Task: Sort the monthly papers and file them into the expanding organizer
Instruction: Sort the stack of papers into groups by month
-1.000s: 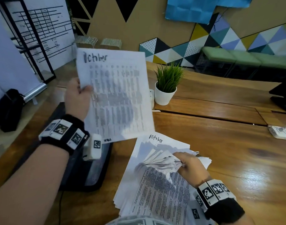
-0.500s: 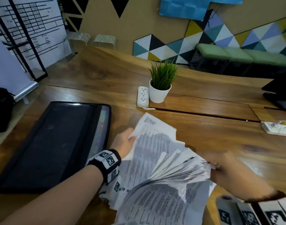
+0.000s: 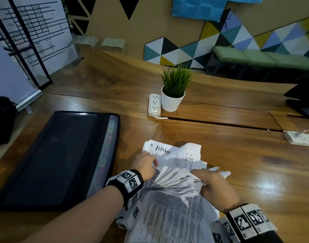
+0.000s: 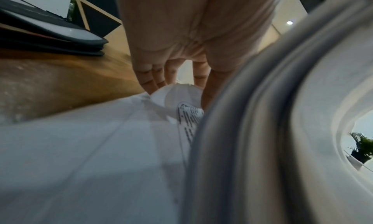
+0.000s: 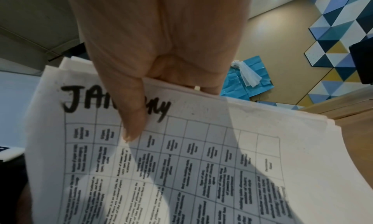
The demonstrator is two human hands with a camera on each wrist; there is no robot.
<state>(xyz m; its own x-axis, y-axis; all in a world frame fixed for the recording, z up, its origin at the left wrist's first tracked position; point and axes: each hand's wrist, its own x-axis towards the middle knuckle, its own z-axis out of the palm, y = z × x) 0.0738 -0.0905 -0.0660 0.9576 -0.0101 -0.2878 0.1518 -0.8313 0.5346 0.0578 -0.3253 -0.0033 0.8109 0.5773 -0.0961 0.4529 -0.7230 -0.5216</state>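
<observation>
Sorting in hand: my right hand (image 3: 212,186) pinches the fanned paper stack (image 3: 178,181), January sheet (image 5: 161,163) under its thumb. My left hand (image 3: 146,165) rests curled fingertips on the October sheet (image 3: 160,151) beside it. Next, I judge, pull one month's sheets free; the black organizer (image 3: 59,155) lies shut left of that hand.

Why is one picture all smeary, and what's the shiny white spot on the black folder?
Left wrist view: the papers sit too close to the lens, so they blur. Head view: the white spot is ceiling-light glare on the organizer; the table shines too. Right wrist view: the January sheet is sharp, with soft shadows.
</observation>
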